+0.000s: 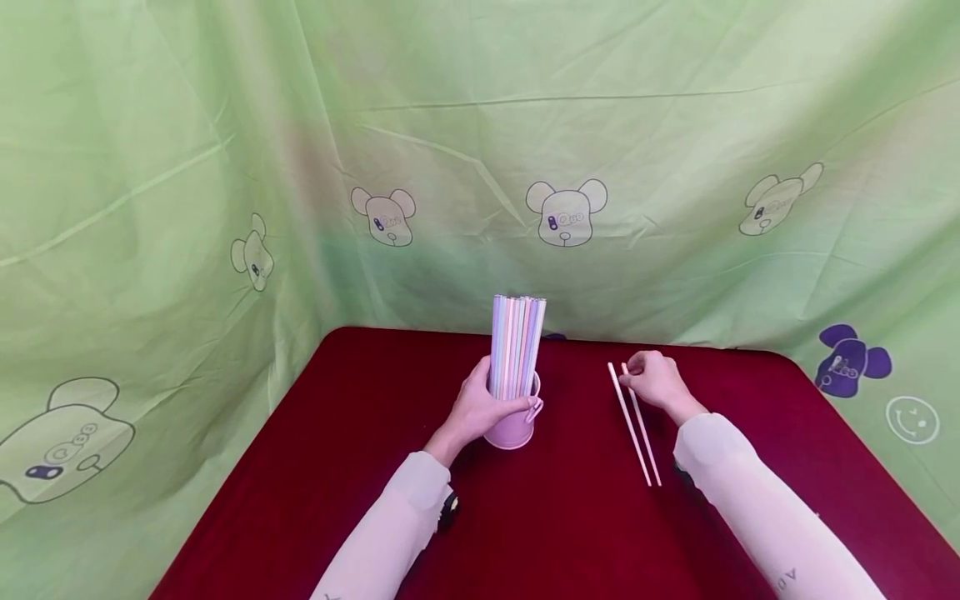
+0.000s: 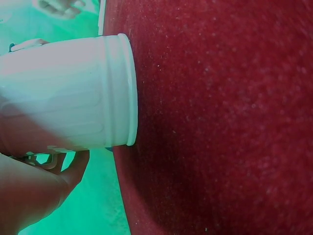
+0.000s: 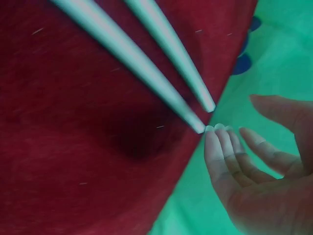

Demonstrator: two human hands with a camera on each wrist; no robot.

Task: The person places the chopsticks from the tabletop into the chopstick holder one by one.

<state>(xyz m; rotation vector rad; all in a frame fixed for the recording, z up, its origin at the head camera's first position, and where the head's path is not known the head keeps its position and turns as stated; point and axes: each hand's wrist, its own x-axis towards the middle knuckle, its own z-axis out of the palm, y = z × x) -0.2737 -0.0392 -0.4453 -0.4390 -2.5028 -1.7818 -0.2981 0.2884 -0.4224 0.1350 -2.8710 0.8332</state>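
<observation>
My left hand (image 1: 477, 408) grips a small pink bucket (image 1: 510, 435) that holds a bundle of long pastel straws (image 1: 517, 346). Its thumb lies across the front near the handle clip; most fingers are hidden behind the bucket. The left wrist view shows the bucket (image 2: 73, 88) from the side, with part of the hand (image 2: 39, 188) below it. Two pale straw-like sticks (image 1: 632, 425) lie side by side on the table to the right. Close to their far ends is my right hand (image 1: 656, 383). In the right wrist view its loosely bent fingers (image 3: 217, 154) hold nothing, beside the stick tips.
A dark red cloth covers the table (image 1: 360, 417), and its rounded far edge is near the green curtain (image 1: 465, 167) printed with bear heads. The curtain also hangs along the left and right sides.
</observation>
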